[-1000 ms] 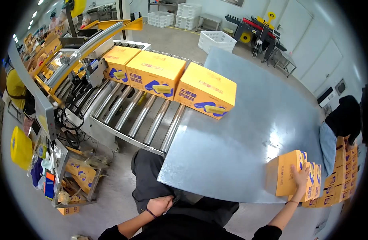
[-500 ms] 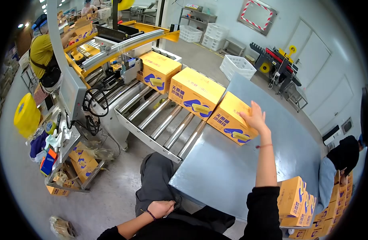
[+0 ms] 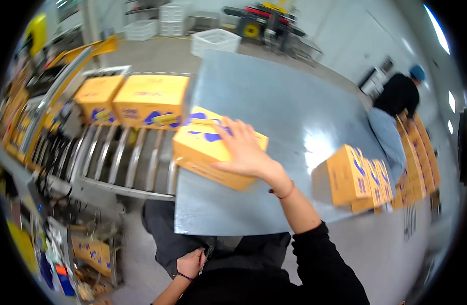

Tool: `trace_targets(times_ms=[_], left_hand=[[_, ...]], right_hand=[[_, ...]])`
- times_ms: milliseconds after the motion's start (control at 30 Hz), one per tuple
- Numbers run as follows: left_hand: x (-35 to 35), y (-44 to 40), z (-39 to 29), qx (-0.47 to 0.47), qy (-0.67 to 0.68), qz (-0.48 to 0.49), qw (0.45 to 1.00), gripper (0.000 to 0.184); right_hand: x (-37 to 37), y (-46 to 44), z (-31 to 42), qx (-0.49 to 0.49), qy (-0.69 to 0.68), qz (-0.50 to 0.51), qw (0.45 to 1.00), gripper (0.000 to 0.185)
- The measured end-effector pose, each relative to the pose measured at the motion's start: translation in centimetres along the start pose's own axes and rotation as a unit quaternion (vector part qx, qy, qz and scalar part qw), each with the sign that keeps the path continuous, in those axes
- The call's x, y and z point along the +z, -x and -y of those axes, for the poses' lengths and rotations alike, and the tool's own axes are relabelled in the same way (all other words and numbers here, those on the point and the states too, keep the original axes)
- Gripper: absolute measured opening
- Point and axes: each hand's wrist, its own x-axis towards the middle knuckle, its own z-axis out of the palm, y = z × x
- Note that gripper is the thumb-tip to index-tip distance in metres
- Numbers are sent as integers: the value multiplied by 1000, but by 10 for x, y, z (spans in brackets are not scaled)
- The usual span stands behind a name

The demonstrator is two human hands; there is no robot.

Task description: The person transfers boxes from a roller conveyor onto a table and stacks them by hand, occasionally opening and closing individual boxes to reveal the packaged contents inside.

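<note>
My right hand [image 3: 243, 152] lies over a yellow carton [image 3: 200, 145] with blue print, its fingers spread across the upper face. That carton sits askew on the left part of the metal table [image 3: 274, 101], its blue-printed side turned upward. On the roller conveyor [image 3: 134, 157], two more yellow cartons, a nearer one [image 3: 152, 99] and a farther one [image 3: 97, 97], stand side by side just left of the table. My left hand [image 3: 191, 263] rests closed against my thigh, below the table edge, with no object visible in it.
Several yellow cartons [image 3: 345, 178] stand at the table's right end. Beyond them a person [image 3: 396, 101] bends over a carton stack [image 3: 421, 157]. A white crate [image 3: 215, 43] is behind the table. A cart [image 3: 93, 254] stands lower left.
The carton under my right hand has moved away from the conveyor row and turned, bringing its printed side up. My hand now spreads over it. The view has swung right.
</note>
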Motion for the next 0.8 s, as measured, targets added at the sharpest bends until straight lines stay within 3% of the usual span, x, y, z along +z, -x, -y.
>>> trace_targets(times_ms=[67, 267, 333, 467, 533, 800], left_hand=[[6, 1, 1, -19, -9, -38, 999, 14], [14, 4, 0, -36, -52, -15, 998, 11], [12, 4, 1, -23, -70, -18, 997, 13], [10, 2, 0, -17, -87, 12, 996, 15], [10, 3, 1, -13, -83, 18, 996, 14], [26, 11, 30, -39, -89, 3, 995, 13]], right_hand=[[-2, 10, 4, 50, 5, 2, 999, 101], [-16, 87, -23, 176, 40, -30, 983, 101], [-25, 132, -39, 271, 78, -75, 957, 102], [-50, 220, -88, 401, 187, -76, 893, 103], [-67, 262, -119, 510, 197, -46, 836, 103], [-96, 349, -221, 571, 118, 16, 812, 114]])
